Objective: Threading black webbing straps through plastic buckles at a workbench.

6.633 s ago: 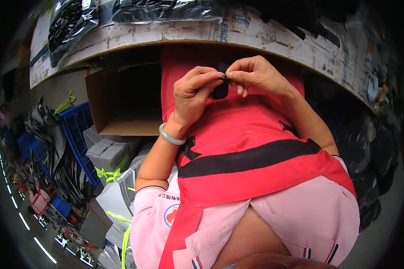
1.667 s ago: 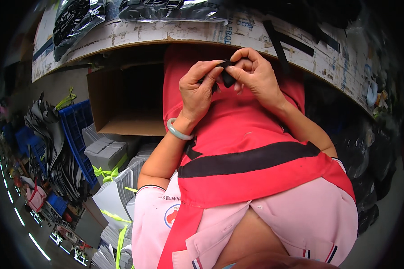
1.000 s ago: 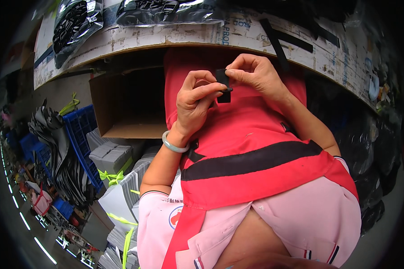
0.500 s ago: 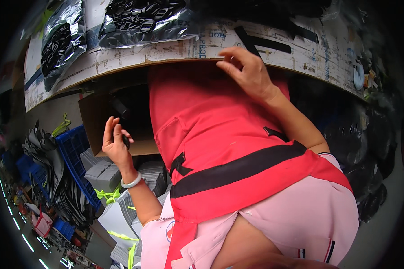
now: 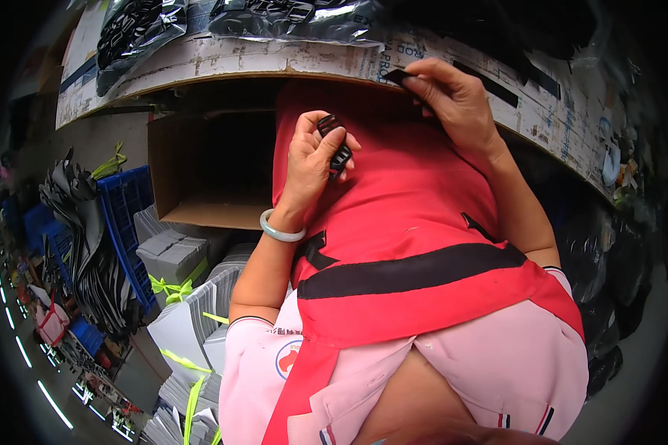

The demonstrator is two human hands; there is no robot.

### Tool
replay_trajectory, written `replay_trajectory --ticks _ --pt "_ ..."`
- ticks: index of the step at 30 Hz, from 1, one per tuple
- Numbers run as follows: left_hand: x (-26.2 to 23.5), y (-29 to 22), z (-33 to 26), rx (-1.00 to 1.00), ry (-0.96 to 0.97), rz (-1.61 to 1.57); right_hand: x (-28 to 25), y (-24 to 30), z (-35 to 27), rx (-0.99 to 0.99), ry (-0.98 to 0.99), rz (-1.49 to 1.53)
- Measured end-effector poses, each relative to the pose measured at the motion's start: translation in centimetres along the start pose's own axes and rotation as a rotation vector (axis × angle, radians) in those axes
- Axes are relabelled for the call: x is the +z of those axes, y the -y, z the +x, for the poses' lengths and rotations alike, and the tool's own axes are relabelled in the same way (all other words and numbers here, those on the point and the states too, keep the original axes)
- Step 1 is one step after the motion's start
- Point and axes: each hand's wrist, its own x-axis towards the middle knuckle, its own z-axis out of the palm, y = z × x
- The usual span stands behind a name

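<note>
My left hand (image 5: 308,159) is raised in front of the red apron (image 5: 401,185), its fingers closed around a slotted black plastic buckle (image 5: 338,148). Whether more than one buckle sits in that grip I cannot tell. At the table's near edge, my right hand (image 5: 459,104) pinches the end of a black webbing strap (image 5: 397,76) between thumb and fingers. More black strap pieces (image 5: 493,87) lie on the table just beyond that hand.
The cardboard-covered table (image 5: 223,65) carries clear bags of black buckles (image 5: 293,16). Beneath it sits an open cardboard box (image 5: 223,211). On the left are a blue plastic crate (image 5: 126,222) and grey stacks (image 5: 174,252) tied with yellow-green bands. Dark plastic bags (image 5: 601,259) stand at right.
My left hand has risen from beside the box to in front of the apron, bringing the buckle into plain view. My right hand has shifted right and taken hold of a strap.
</note>
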Motion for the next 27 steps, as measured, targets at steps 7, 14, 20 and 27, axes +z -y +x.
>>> replay_trajectory --ticks 7,14,20,27 --pt "1.5 -0.3 -0.2 -0.132 -0.008 0.083 3.4 -2.1 -1.9 0.098 0.164 0.074" --pt "1.6 0.5 -0.3 -0.066 -0.022 0.107 4.3 -1.5 -2.5 0.535 0.313 0.470" --pt "2.0 1.9 0.0 0.375 -0.092 0.594 5.3 -1.6 -2.6 0.516 0.189 0.674" --pt "0.9 1.6 0.6 0.663 -0.018 0.912 5.4 -3.0 -2.1 0.493 0.227 0.701"
